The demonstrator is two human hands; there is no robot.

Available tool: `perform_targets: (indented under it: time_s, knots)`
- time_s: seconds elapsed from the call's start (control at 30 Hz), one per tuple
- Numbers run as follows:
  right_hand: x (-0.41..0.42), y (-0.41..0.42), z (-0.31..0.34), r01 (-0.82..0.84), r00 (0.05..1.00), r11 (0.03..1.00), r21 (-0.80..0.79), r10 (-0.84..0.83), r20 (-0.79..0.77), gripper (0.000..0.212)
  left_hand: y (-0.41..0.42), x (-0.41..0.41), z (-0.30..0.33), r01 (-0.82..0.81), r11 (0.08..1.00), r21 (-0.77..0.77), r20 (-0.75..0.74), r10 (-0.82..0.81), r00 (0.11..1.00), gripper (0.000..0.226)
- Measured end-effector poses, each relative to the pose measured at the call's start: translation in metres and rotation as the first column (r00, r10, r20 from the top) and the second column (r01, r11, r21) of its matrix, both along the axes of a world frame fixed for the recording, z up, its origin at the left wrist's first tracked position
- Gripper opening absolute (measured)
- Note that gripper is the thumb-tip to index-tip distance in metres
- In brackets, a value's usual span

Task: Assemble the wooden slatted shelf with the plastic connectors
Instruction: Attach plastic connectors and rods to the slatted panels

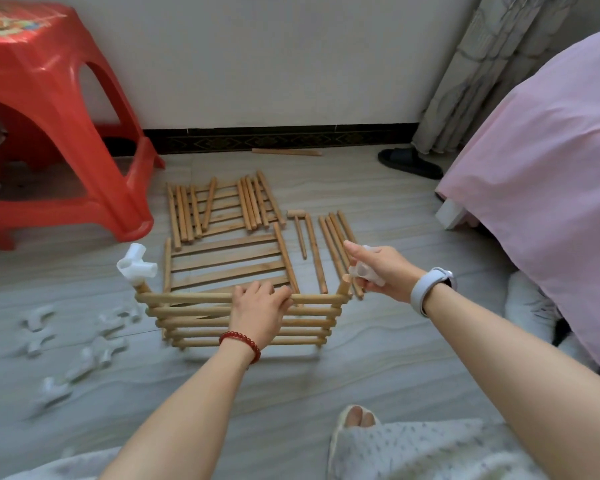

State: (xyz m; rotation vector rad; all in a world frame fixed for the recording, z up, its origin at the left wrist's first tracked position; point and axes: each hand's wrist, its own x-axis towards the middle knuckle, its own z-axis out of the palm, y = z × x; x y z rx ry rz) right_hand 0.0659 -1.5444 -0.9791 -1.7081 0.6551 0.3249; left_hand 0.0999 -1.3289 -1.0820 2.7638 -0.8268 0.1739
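A wooden slatted panel [194, 317] stands upright on its edge on the floor. My left hand [257, 306] grips its top rail near the middle. A white plastic connector [136, 265] sits on the panel's left post. My right hand [378, 268] holds a second white connector [364, 273] just above and to the right of the bare right post [344, 285]. Another slatted panel [227, 263] lies flat behind. Loose dowels [253, 202] lie on a further panel at the back.
Several white connectors [94, 351] are scattered on the floor at the left. A small wooden mallet [299, 230] and more dowels [336, 247] lie to the right. A red plastic stool [49, 116] stands at the left, a pink-covered bed [551, 185] at the right.
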Motion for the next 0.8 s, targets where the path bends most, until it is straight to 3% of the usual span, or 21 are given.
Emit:
perform_targets:
  time_s: [0.13,0.27,0.53,0.6,0.73,0.8]
  knots:
    - [0.003,-0.003,-0.005,-0.084,0.995,0.990,-0.116,0.090,0.046,0.045,0.000,0.000,-0.004,0.009,1.000,0.014,0.010,-0.010,1.000,0.006]
    - [0.005,-0.004,-0.005,-0.123,0.982,0.965,-0.232,0.153,0.114,0.037,0.000,0.000,-0.002,0.012,0.998,0.056,-0.043,-0.009,0.999,0.027]
    - [0.009,0.006,-0.013,-0.053,0.958,0.886,-0.462,0.176,0.228,0.052,-0.001,-0.001,-0.001,0.004,1.000,0.003,-0.056,-0.004,0.998,0.022]
    - [0.011,0.012,-0.012,-0.091,0.947,0.825,-0.558,0.246,0.208,0.054,-0.001,-0.001,-0.002,0.007,1.000,-0.003,-0.057,-0.007,0.998,0.021]
    - [0.012,0.022,-0.018,-0.180,0.919,0.600,-0.779,0.385,0.085,0.059,-0.001,-0.002,-0.003,0.002,0.999,-0.036,0.010,-0.001,1.000,0.009]
    - [0.012,0.019,-0.025,-0.154,0.933,0.606,-0.780,0.349,0.087,0.065,0.000,-0.003,-0.004,0.023,0.999,-0.033,0.017,-0.023,1.000,0.003]
